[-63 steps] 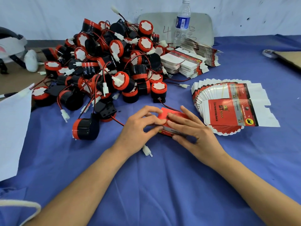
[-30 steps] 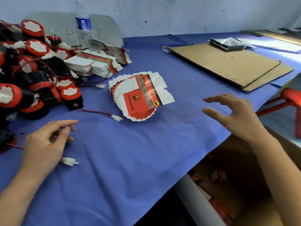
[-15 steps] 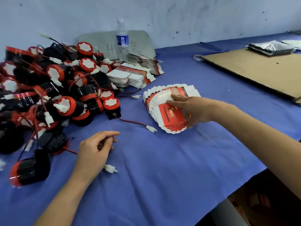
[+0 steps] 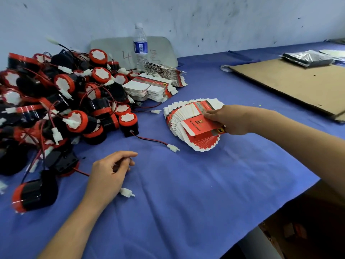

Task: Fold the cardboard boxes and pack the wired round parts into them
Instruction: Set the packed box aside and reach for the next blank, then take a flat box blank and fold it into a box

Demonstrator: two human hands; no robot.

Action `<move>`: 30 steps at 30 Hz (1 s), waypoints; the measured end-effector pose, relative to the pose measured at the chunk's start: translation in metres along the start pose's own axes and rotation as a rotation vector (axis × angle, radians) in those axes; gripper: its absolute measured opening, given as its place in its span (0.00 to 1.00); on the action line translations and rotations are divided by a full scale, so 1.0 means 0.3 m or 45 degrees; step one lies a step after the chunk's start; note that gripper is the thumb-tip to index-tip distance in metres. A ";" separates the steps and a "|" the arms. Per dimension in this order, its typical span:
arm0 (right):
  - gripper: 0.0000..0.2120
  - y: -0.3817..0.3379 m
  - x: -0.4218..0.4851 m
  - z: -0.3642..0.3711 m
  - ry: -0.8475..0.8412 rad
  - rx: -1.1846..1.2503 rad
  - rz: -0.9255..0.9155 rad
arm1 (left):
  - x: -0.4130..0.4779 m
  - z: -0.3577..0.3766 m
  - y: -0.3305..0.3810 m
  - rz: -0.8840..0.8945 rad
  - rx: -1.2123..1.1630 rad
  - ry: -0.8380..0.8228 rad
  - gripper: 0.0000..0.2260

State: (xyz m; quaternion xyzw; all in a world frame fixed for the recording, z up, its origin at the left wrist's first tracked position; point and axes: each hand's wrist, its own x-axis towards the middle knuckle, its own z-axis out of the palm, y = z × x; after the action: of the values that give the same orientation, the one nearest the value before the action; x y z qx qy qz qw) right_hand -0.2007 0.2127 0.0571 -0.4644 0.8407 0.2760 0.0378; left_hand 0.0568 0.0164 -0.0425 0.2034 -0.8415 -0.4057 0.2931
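Note:
A big pile of black-and-red wired round parts (image 4: pixel 61 109) fills the left of the blue table. A fanned stack of flat red-and-white box blanks (image 4: pixel 188 124) lies at the centre right. My right hand (image 4: pixel 229 119) pinches the top flat box blank (image 4: pixel 200 127) and lifts its edge off the fan. My left hand (image 4: pixel 110 169) rests on the cloth with loosely curled fingers, holding nothing, beside a white wire connector (image 4: pixel 127 192). One round part (image 4: pixel 34 196) lies apart at the near left.
More flat blanks (image 4: pixel 149 86) are stacked behind the fan, near a water bottle (image 4: pixel 140 47). A brown cardboard sheet (image 4: pixel 291 85) with a silver bag (image 4: pixel 306 57) lies far right. The table edge drops off at lower right over an open carton (image 4: pixel 306 227).
The folded box my hands held two seconds ago is gone from view. My right hand swung out right, came back to the fan and now lifts the top blank. My left hand stays put.

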 end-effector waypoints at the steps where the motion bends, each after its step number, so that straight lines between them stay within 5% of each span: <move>1: 0.32 -0.001 -0.003 0.008 0.057 -0.013 0.030 | 0.000 0.000 0.000 -0.003 0.001 -0.003 0.16; 13: 0.27 0.083 -0.098 0.104 0.786 0.221 0.582 | 0.000 0.000 -0.006 -0.005 0.032 -0.017 0.16; 16: 0.24 0.037 -0.138 0.054 1.284 0.584 0.418 | 0.001 0.001 0.000 0.030 0.014 0.040 0.17; 18: 0.21 -0.054 -0.158 -0.009 1.484 1.192 0.125 | 0.004 -0.002 0.010 -0.001 -0.153 0.115 0.19; 22: 0.23 -0.339 -0.130 -0.073 1.007 2.353 -0.375 | 0.017 -0.022 0.043 -0.018 -0.633 0.203 0.37; 26: 0.25 -0.516 -0.036 -0.066 0.660 2.511 -0.308 | -0.013 -0.020 0.052 0.091 -0.608 0.126 0.25; 30: 0.17 -0.547 0.017 -0.045 0.497 2.645 -0.350 | -0.014 -0.018 0.045 0.001 -0.648 0.150 0.30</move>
State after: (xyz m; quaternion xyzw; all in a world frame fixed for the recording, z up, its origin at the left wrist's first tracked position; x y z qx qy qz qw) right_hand -0.0693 0.1338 -0.0035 -0.3315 0.5959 -0.6622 0.3107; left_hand 0.0622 0.0238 -0.0302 0.1460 -0.6939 -0.5916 0.3836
